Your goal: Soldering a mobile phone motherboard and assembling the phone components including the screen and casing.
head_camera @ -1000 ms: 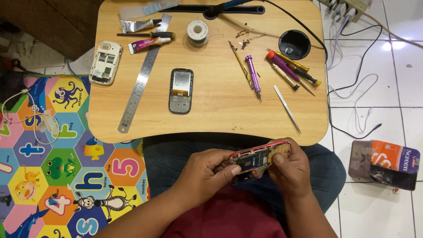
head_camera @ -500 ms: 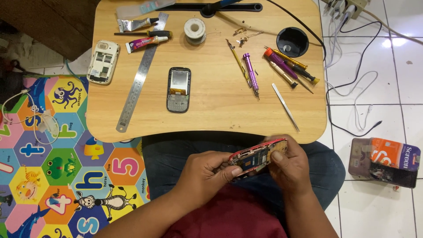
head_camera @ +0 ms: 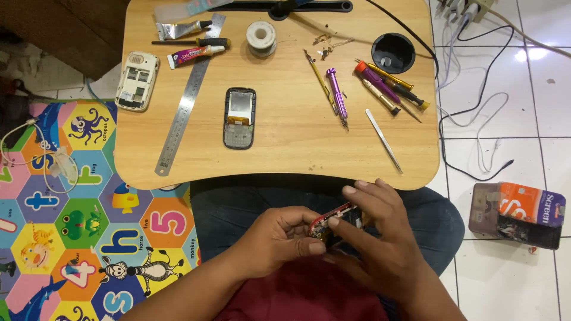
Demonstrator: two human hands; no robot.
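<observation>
Over my lap, below the table edge, both hands hold a small red-framed phone body (head_camera: pixel 333 221) with its circuit board exposed. My left hand (head_camera: pixel 282 241) grips its left end between thumb and fingers. My right hand (head_camera: pixel 377 232) covers its right half, fingers spread across the top, so most of the board is hidden. On the wooden table (head_camera: pixel 285 160) lies a dark opened keypad phone (head_camera: pixel 239 117), and a white phone shell (head_camera: pixel 137 81) lies near the left edge.
A steel ruler (head_camera: pixel 189 95), a glue tube (head_camera: pixel 191 55), a solder spool (head_camera: pixel 261 37), several screwdrivers (head_camera: pixel 380 86), tweezers (head_camera: pixel 383 140) and a black cup (head_camera: pixel 393 52) are on the table. Cables (head_camera: pixel 476 131) and an orange box (head_camera: pixel 517 214) lie on the tiled floor; a colourful mat (head_camera: pixel 77 202) lies left.
My right hand has slid up and over the red phone body, covering more of it. Both hands and the phone have shifted a little lower towards my lap.
</observation>
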